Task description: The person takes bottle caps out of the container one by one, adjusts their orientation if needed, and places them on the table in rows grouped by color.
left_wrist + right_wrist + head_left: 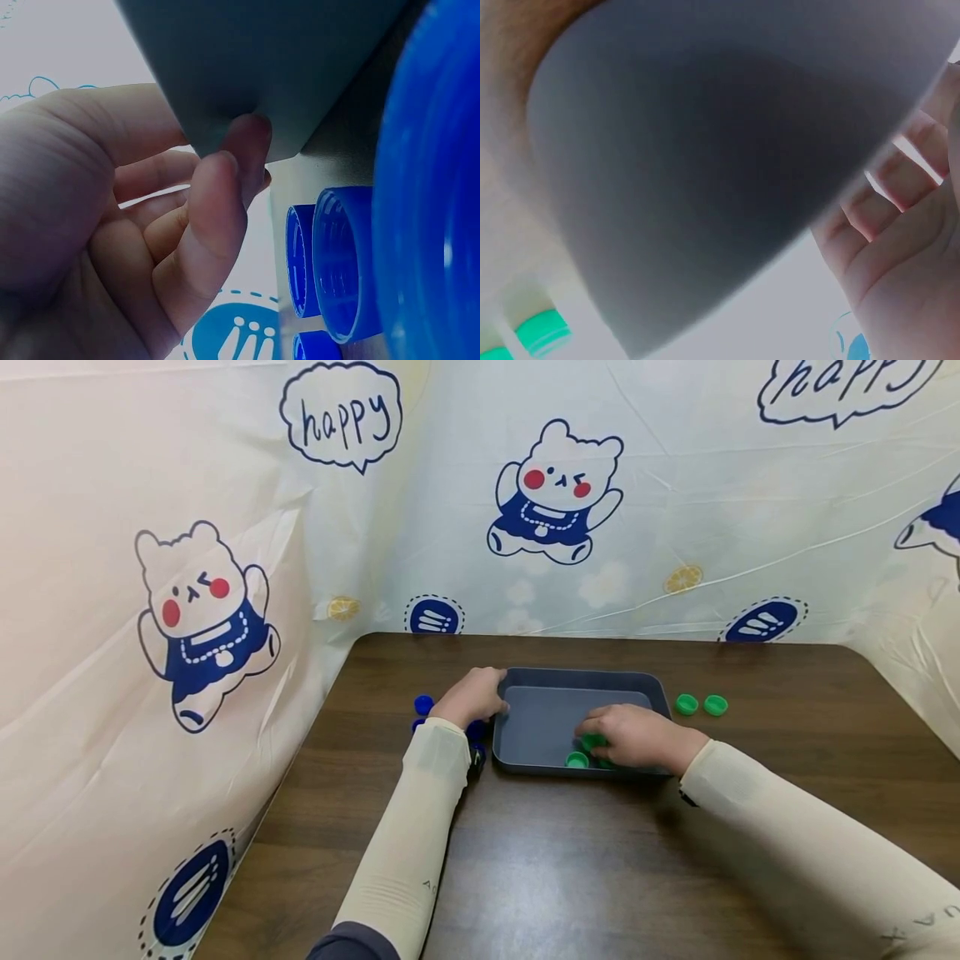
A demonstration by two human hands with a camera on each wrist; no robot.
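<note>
A dark grey tray (547, 678) lies on the table. My left hand (472, 696) grips its left side, with the thumb at the rim; in the left wrist view fingertips (251, 139) press against the outer wall. Over the front right part of the tray, my right hand (633, 735) pinches a green bottle cap (594, 740) between thumb and fingers. Another green cap (577, 760) sits just left of it on the tray floor, and one more is partly hidden under the hand. The tray wall (727, 172) blocks the fingertips in the right wrist view.
Several blue bottle caps (423, 704) lie left of the tray, around my left wrist; some show large in the left wrist view. Two green caps, one nearer (686, 704) and one farther right (716, 705), lie right of the tray. A printed cloth (450, 510) hangs behind the wooden table (540, 860).
</note>
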